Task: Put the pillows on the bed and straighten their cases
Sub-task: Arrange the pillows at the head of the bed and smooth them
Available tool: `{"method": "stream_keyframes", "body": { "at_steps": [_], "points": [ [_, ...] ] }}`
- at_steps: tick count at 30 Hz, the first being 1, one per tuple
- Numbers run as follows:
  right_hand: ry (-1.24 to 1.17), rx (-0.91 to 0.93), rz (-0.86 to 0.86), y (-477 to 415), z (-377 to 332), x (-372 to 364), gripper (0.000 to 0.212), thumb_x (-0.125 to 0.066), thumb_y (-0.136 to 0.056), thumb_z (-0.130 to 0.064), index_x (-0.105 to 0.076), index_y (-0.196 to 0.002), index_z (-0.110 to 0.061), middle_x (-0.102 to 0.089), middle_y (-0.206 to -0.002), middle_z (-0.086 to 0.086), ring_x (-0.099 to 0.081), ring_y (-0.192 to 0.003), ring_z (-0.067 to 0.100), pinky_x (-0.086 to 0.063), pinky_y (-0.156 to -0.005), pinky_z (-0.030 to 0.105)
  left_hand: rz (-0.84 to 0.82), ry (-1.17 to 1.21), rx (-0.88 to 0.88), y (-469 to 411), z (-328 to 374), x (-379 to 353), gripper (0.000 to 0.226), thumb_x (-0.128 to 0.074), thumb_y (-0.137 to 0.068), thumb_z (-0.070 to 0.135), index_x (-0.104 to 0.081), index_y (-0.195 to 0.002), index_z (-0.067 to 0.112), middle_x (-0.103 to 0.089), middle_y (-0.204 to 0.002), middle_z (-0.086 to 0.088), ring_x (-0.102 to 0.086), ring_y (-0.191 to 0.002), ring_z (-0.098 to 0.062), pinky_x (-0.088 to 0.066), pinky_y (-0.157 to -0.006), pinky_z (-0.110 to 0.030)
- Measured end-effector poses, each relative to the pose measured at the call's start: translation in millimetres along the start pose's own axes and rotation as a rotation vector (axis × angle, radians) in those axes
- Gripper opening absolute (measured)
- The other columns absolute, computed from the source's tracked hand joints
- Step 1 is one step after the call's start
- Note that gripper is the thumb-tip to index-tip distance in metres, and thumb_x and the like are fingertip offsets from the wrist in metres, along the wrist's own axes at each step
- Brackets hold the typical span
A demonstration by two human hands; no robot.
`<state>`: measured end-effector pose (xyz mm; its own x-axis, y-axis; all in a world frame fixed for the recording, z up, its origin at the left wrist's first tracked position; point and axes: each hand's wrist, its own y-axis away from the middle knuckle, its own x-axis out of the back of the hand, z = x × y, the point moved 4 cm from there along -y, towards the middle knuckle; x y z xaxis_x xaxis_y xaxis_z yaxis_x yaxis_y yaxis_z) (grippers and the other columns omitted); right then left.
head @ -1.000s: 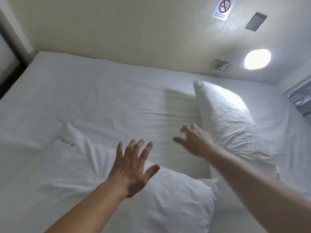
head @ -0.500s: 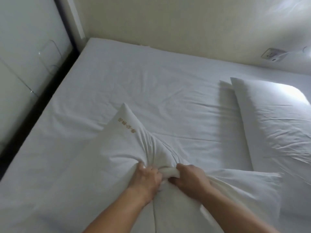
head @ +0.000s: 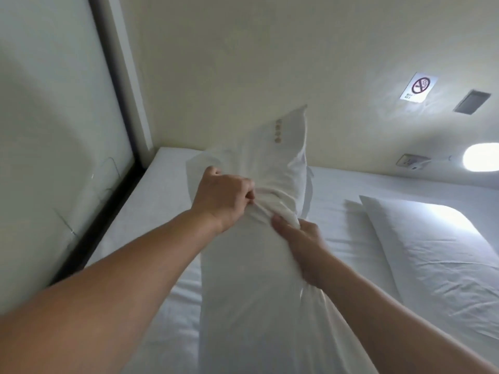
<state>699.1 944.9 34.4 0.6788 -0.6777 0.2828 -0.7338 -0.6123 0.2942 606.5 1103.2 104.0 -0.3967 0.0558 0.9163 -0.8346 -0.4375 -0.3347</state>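
Note:
A white pillow [head: 251,279] with gold embroidery near its top corner stands on end above the bed [head: 167,190], lifted in front of me. My left hand [head: 222,197] is clenched on a bunch of its case at the middle. Just below and to the right, my right hand [head: 302,244] grips the same gathered fabric. A second white pillow [head: 437,255] lies flat on the right side of the bed, lit by the lamp.
A cream wall [head: 243,63] runs behind the bed, with a no-smoking sign [head: 418,87], a grey panel [head: 471,101], a socket [head: 410,160] and a glowing round lamp [head: 482,160]. A pale panel with a dark frame [head: 102,201] borders the bed's left side.
Both hands closed on the near pillow's case and then raised the pillow from lying flat to standing on end. The view tilted upward toward the wall.

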Motion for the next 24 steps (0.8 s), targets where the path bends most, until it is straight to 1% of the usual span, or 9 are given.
{"method": "stream_keyframes", "body": {
  "at_steps": [2,4,5,7,13,16,19,21,24],
  "points": [
    [0.170,-0.039,0.019,-20,9,-13,0.050,-0.062,-0.078,-0.061,-0.065,-0.093,-0.014,-0.069,-0.090,0.005,-0.065,-0.085,0.027,-0.054,-0.081,0.041,-0.065,0.010,0.040,1,-16,-8,0.023,-0.055,-0.089,0.041,-0.064,-0.106,0.028,-0.067,-0.117,0.003,-0.053,-0.118,-0.020,-0.021,-0.107,-0.045],
    [0.387,-0.105,0.021,-35,25,-16,0.043,-0.052,-0.085,-0.061,-0.052,-0.083,-0.018,-0.054,-0.096,0.007,-0.052,-0.088,0.028,-0.042,-0.080,0.037,-0.231,0.015,0.144,21,-38,-32,0.043,-0.047,-0.089,0.052,-0.053,-0.126,0.030,-0.049,-0.143,0.003,-0.031,-0.139,-0.020,-0.010,-0.113,-0.055],
    [0.452,-0.134,0.009,-40,33,-15,0.042,-0.050,-0.087,-0.060,-0.053,-0.090,-0.018,-0.051,-0.103,0.011,-0.051,-0.094,0.030,-0.040,-0.082,0.038,-0.306,-0.002,0.200,36,-50,-46,0.051,-0.044,-0.089,0.056,-0.046,-0.134,0.032,-0.038,-0.151,0.004,-0.021,-0.143,-0.021,-0.006,-0.114,-0.057],
    [0.542,-0.185,-0.001,-42,50,-10,0.062,-0.048,-0.088,-0.061,-0.047,-0.128,-0.014,-0.046,-0.130,0.014,-0.048,-0.116,0.033,-0.037,-0.091,0.040,-0.428,-0.034,0.315,67,-71,-73,0.061,-0.040,-0.087,0.062,-0.034,-0.141,0.034,-0.024,-0.158,0.002,-0.013,-0.145,-0.023,-0.006,-0.113,-0.059],
    [0.523,-0.361,-0.032,-43,111,-1,0.081,-0.048,-0.089,-0.061,-0.024,-0.148,-0.010,-0.033,-0.149,0.018,-0.041,-0.128,0.038,-0.039,-0.098,0.041,-0.498,0.283,0.852,131,-118,-137,0.087,-0.049,-0.079,0.069,-0.023,-0.146,0.019,-0.037,-0.148,-0.012,-0.039,-0.132,-0.035,-0.034,-0.107,-0.049],
    [0.485,-0.445,-0.044,-49,140,-4,0.087,-0.050,-0.086,-0.064,-0.021,-0.149,-0.013,-0.036,-0.148,0.017,-0.040,-0.129,0.038,-0.036,-0.105,0.050,-0.484,0.565,1.035,153,-131,-170,0.109,-0.061,-0.071,0.069,-0.009,-0.150,0.014,-0.030,-0.153,-0.015,-0.034,-0.136,-0.034,-0.032,-0.110,-0.045],
    [0.382,-0.479,-0.043,-59,167,-12,0.093,-0.058,-0.076,-0.070,-0.028,-0.144,-0.014,-0.047,-0.134,0.013,-0.048,-0.117,0.036,-0.040,-0.092,0.049,-0.473,0.654,1.085,165,-137,-200,0.133,-0.066,-0.054,0.080,0.003,-0.150,0.017,-0.027,-0.155,-0.012,-0.034,-0.138,-0.033,-0.031,-0.112,-0.044],
    [0.294,-0.476,-0.010,-63,186,-17,0.103,-0.065,-0.065,-0.074,-0.030,-0.142,-0.015,-0.051,-0.130,0.012,-0.053,-0.111,0.035,-0.044,-0.094,0.049,-0.422,0.683,1.103,170,-144,-216,0.142,-0.067,-0.041,0.084,-0.002,-0.150,0.019,-0.030,-0.154,-0.011,-0.037,-0.135,-0.032,-0.034,-0.110,-0.044],
    [0.179,-0.495,0.052,-60,213,-25,0.125,-0.070,-0.046,-0.082,-0.030,-0.144,-0.015,-0.052,-0.135,0.012,-0.055,-0.114,0.036,-0.043,-0.101,0.051,-0.275,0.715,1.099,177,-154,-229,0.123,-0.073,-0.044,0.077,-0.028,-0.141,0.015,-0.048,-0.140,-0.012,-0.052,-0.120,-0.032,-0.044,-0.098,-0.041]
  ]
}}
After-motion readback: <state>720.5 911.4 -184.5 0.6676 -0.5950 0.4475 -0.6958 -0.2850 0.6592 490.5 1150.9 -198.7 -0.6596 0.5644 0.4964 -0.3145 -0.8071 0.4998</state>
